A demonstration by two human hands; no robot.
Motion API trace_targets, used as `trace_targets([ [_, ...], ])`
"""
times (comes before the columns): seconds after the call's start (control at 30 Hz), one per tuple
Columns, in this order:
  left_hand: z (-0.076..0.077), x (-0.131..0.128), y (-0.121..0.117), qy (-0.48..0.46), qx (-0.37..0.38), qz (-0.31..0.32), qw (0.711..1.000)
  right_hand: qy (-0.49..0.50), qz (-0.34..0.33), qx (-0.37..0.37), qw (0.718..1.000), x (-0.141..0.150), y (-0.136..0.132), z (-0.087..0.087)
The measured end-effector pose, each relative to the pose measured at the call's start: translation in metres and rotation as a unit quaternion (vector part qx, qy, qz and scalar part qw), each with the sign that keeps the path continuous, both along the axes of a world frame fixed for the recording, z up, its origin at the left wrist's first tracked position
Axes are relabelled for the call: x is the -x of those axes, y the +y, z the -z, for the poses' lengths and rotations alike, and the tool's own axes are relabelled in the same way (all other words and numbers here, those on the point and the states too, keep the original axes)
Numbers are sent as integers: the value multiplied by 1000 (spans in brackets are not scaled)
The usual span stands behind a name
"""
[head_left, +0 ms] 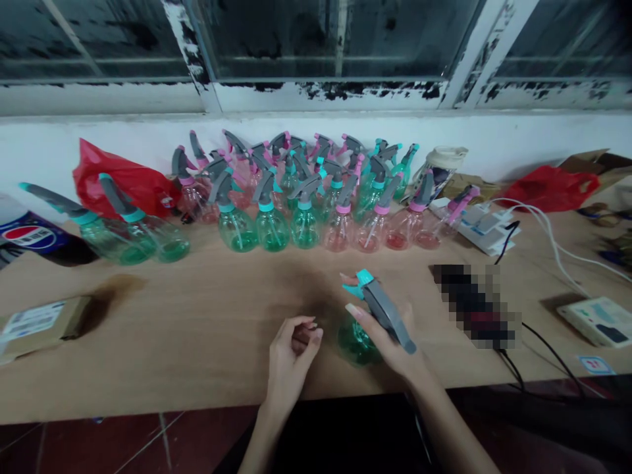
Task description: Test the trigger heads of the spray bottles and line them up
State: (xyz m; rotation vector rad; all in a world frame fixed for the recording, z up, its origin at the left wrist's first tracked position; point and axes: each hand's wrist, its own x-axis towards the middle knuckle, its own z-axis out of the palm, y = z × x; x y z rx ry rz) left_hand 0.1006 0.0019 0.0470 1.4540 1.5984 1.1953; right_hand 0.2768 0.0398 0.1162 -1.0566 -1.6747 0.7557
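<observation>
A green spray bottle point(358, 342) with a grey and turquoise trigger head stands near the table's front edge. My right hand point(395, 339) is wrapped around its neck, just under the head, thumb on the near side and some fingers hidden behind. The nozzle points away from me and a little left. To the left of the bottle, apart from it, my left hand point(292, 352) is loosely closed, the thumb close to the curled fingers, and nothing shows in it.
Behind stand several green spray bottles point(273, 230) and pink spray bottles point(338, 230) along the wall. At left are a cola bottle point(44, 240), red bag point(123, 174) and small carton point(44, 322). Cables and a pixelated dark object point(474, 306) lie right, near a white box point(600, 319).
</observation>
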Motion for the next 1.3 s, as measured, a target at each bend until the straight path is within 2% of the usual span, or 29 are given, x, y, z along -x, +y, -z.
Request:
trace_targets([
  [0.17, -4, -10, -9, -32, -34, 91, 995, 8, 5, -17, 1000, 1, -1, -1],
  [0.3, -10, -23, -17, -1, -38, 142, 989, 20, 3, -16, 1000, 2, 0, 0],
  [0.47, -20, -35, -21, 57, -39, 144, 987, 23, 6, -29, 999, 3, 2, 1],
  [0.7, -41, -47, -14, 130, -39, 153, 979, 31, 13, -29, 999, 7, 2, 1],
  [0.83, -45, -48, -10, 174, -49, 151, 972, 34, 30, -29, 999, 13, 1, 3],
  [1.0, -44, -27, -11, 230, -80, 135, 961, 43, 34, -29, 998, 36, 1, 5],
  [1.3, -60, 44, -10, 260, -68, 73, 961, 11, -45, -82, 996, 109, 10, -3],
])
